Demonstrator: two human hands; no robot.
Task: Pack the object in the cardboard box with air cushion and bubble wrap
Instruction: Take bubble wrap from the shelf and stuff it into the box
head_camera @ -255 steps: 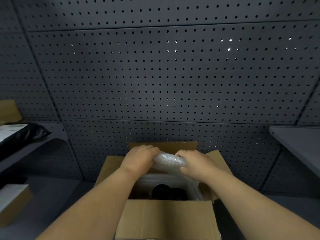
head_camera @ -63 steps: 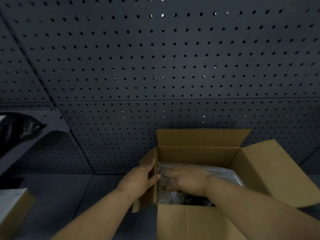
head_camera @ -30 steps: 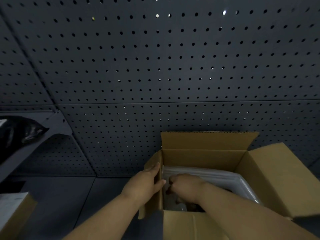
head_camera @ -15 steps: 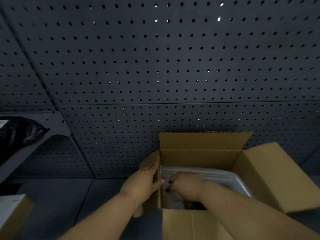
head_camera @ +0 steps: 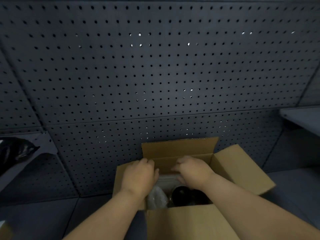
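Cardboard, plain brown and corrugated, forms the open box (head_camera: 181, 222), its flaps spread outward. Deep inside sits a dark rounded object (head_camera: 183, 194), with crinkly bubble wrap (head_camera: 156, 199) tucked just beside it on the left and a smooth, pale air cushion (head_camera: 167, 179) behind. Both hands reach in: the left hand (head_camera: 138, 177) and right hand (head_camera: 192, 172) curl downward, though whether they grip anything I cannot tell. Padding seems underway; next probably comes covering the object. Grey pegboard (head_camera: 155, 75) rises behind.
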